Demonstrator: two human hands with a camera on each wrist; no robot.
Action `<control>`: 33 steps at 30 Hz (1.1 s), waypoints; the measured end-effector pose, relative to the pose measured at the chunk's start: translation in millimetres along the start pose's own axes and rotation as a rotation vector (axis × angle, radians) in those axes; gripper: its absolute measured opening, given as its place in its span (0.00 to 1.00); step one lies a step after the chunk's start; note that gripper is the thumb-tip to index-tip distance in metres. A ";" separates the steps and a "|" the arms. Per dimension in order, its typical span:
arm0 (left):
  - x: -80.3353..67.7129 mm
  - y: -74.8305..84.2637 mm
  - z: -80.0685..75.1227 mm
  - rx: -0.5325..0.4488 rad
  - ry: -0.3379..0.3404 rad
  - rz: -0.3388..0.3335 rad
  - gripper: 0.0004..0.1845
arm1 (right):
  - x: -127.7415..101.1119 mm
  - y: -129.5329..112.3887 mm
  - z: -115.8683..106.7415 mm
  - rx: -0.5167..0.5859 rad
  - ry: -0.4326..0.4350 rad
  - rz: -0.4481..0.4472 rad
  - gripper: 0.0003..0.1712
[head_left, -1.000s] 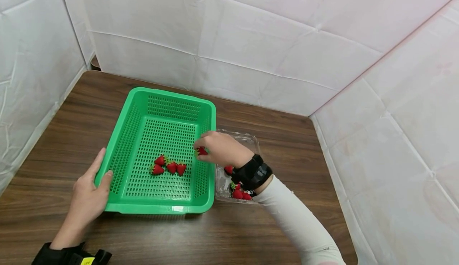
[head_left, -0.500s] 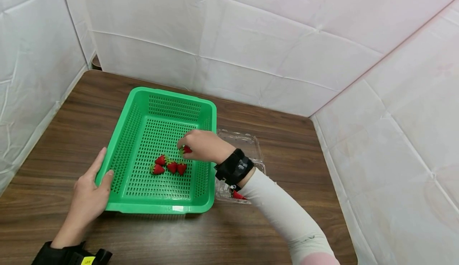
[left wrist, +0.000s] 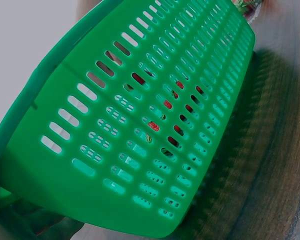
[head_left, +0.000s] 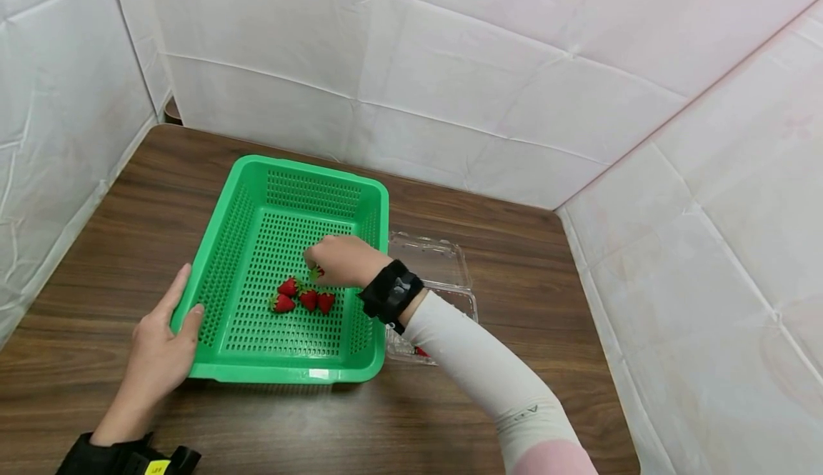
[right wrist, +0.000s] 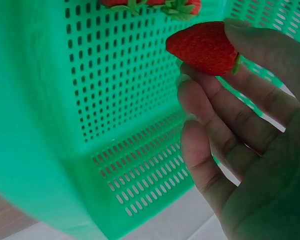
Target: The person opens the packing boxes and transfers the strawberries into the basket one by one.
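Observation:
A green perforated plastic basket (head_left: pixel 286 373) stands on the wooden table. At its left side my left hand (head_left: pixel 157 350) grips the rim, thumb over the top edge and fingers along the outer wall. Over the basket's floor, my right hand (head_left: pixel 343 259) pinches a red strawberry (right wrist: pixel 202 48) between thumb and fingertips, its tip pointing away from the palm in the right wrist view. Several strawberries (head_left: pixel 281 303) lie grouped on the basket floor, just below the right hand in the head view. Through the basket's slots, red bits of strawberries (left wrist: pixel 153 126) show in the left wrist view.
An opened clear plastic clamshell box (head_left: pixel 431 257) lies against the basket's right side, partly covered by the right forearm. A bit of red fruit (head_left: pixel 421 351) shows inside it. White sheeting (head_left: pixel 450 68) walls the brown table (head_left: pixel 514 275) at the back and sides.
My right hand has moved left with the strawberry, from the basket's right rim to above the grouped strawberries, and lower. The left hand and basket stay in place.

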State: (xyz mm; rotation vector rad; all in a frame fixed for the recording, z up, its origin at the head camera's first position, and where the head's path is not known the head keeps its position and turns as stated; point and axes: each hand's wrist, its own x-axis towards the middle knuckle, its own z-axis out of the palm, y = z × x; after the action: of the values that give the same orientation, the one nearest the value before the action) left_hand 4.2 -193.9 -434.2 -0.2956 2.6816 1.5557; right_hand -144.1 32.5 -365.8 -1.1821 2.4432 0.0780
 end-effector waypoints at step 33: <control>-0.2 -1.8 0.0 -0.045 -0.010 0.010 0.31 | 28.9 -2.6 16.5 -0.093 -0.087 0.100 0.23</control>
State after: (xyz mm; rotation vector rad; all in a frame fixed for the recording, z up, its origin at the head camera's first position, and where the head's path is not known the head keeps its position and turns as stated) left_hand 4.7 -194.7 -435.8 -0.2746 2.6475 1.6176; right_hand -152.3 13.3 -391.9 -1.0703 2.4436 0.2695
